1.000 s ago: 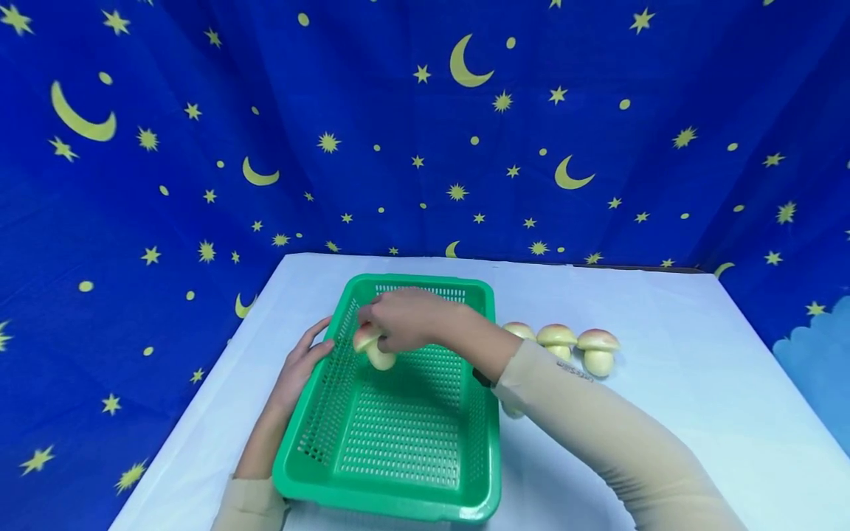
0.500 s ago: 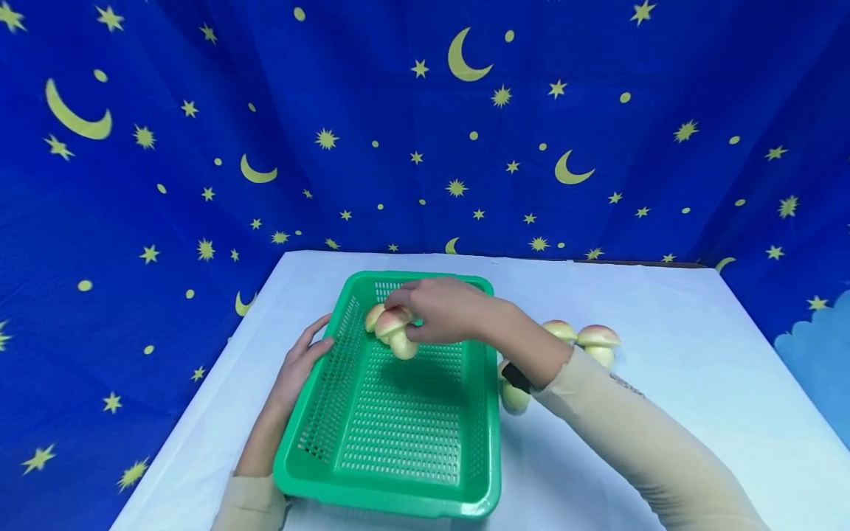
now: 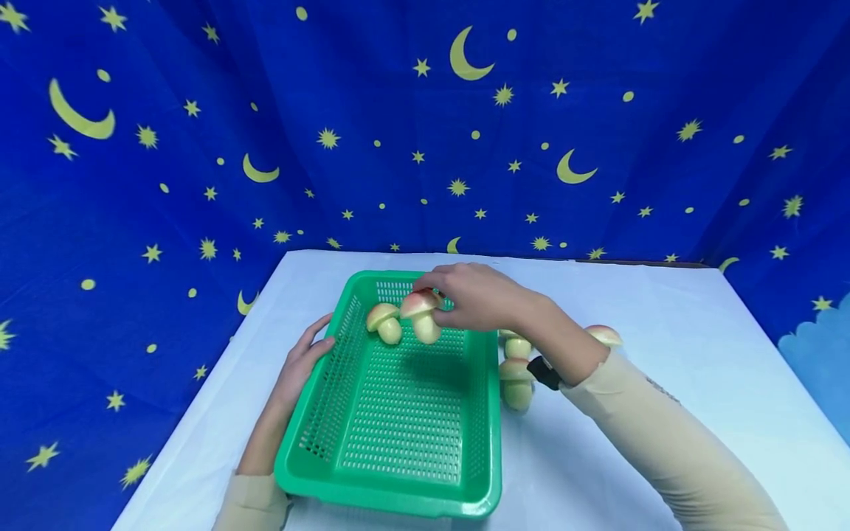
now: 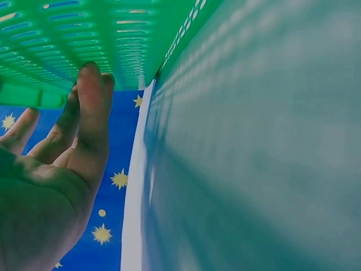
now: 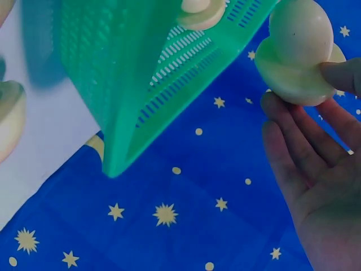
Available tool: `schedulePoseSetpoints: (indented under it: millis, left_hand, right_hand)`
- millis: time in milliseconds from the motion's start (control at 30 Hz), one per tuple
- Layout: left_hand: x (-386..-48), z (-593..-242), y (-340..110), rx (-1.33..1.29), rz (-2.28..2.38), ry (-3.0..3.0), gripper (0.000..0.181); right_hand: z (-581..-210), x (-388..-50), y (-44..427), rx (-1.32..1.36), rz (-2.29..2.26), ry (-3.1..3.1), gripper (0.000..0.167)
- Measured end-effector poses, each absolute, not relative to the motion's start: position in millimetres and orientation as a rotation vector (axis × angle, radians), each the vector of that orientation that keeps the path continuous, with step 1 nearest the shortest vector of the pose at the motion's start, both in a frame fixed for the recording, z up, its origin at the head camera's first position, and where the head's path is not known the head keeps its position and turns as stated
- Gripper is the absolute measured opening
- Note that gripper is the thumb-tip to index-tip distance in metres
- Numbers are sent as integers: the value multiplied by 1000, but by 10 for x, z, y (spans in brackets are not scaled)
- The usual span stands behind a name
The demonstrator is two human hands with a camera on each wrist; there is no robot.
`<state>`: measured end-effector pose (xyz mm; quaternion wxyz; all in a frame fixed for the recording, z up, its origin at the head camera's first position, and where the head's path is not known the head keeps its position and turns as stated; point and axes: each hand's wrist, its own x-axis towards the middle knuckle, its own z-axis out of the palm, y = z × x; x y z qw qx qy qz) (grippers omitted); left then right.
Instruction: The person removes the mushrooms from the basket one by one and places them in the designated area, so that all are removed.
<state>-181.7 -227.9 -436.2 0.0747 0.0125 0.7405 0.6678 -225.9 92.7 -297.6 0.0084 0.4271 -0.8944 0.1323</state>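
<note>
A green plastic basket (image 3: 392, 504) with slotted sides stands on the table. My left hand (image 3: 299, 369) rests against its left side, thumb near the rim; in the left wrist view the hand's fingers (image 4: 90, 107) are extended toward the slotted wall. Over the far part of the basket, my right hand (image 3: 478, 295) pinches a toy-like mushroom (image 3: 425, 324) with a pinkish cap and pale stem. The right wrist view shows this mushroom (image 5: 302, 39) between thumb and fingertips, stem toward the camera. Another mushroom (image 3: 388, 330) lies inside the basket, left of the held one.
Right of the basket, a mushroom (image 3: 518, 391) and a second mushroom (image 3: 516, 346) lie close to its wall. Farther right a mushroom cap (image 3: 603, 335) shows behind the right forearm. A white cloth (image 3: 671, 317) covers the table; a blue star-patterned curtain (image 3: 398, 110) hangs behind.
My right hand has moved right and slightly up over the basket, carrying its mushroom. The mushroom lying in the basket has come into view. My left hand and the basket stay put.
</note>
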Motion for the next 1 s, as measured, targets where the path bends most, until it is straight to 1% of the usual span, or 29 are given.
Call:
schedulePoseSetpoints:
  millis: [333, 767, 1000]
  left_hand:
    - [-1820, -4366, -2297, 39, 1986, 2237, 56]
    - [-1802, -4356, -2291, 29, 1982, 2255, 56]
    - [-1804, -4346, -2280, 34, 1993, 2237, 55]
  right_hand:
    - [-3021, -2272, 1094, 1308, 486, -2791, 35]
    - [-3008, -2288, 1399, 1228, 474, -2795, 37]
    - [-3064, -2236, 1543, 1144, 503, -2846, 39]
